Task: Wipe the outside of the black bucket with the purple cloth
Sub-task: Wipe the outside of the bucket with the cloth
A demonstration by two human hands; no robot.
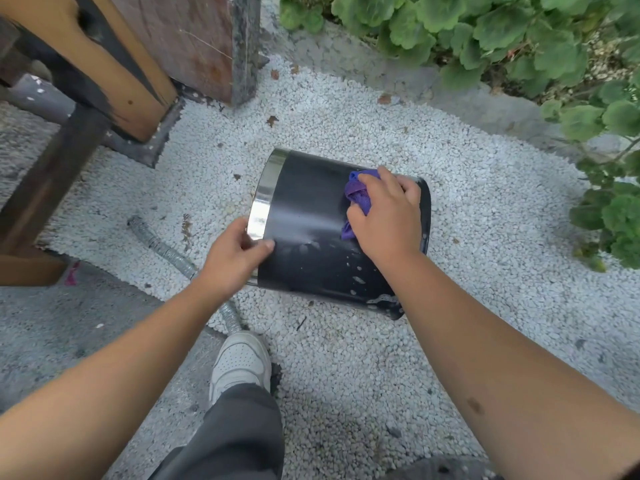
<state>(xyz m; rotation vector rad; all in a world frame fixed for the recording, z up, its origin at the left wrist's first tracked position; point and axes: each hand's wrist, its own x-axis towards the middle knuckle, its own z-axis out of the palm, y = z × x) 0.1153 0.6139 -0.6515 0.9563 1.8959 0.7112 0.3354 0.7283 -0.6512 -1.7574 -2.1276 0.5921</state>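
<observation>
The black bucket lies on its side on white gravel, its shiny metal rim band pointing left and its base to the right. White smears and drops mark its lower wall. My left hand grips the rim band at the near left, thumb on the black wall. My right hand holds the crumpled purple cloth and presses it on the bucket's upper side near the base. Most of the cloth is hidden under my fingers.
A wooden post on a metal foot and a dark stone block stand at the back left. A corrugated metal hose runs over the gravel near my white shoe. Green plants behind a concrete kerb line the right.
</observation>
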